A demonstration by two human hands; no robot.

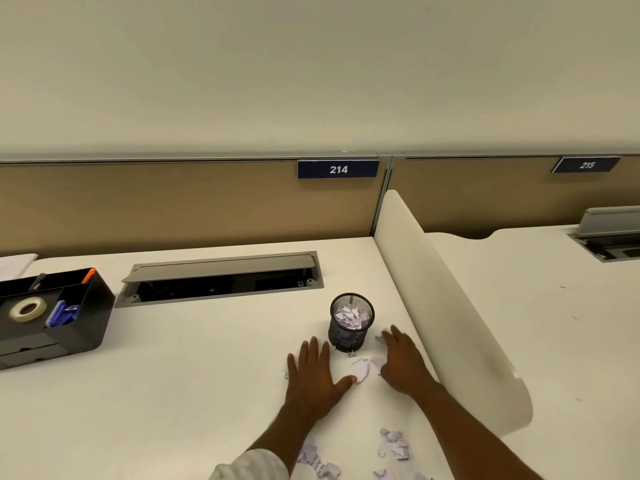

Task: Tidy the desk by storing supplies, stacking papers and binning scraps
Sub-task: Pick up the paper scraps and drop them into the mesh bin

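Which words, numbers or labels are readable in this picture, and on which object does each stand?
"214": white digits on the left blue sign, at the top of the partition.
"215": white digits on the right blue sign, further right.
Print on a crumpled scrap near the front edge: too blurred to read.
Faint lines on the paper stack at far left: too small to read.

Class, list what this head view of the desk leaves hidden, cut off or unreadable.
- Head view: anything under the left hand, hidden by its palm.
- Head view: how deep the mesh cup is filled, hidden by the top scraps.
- Head view: the paper stack, cut by the left edge.
- Head view: print on the bottom scrap, too small.
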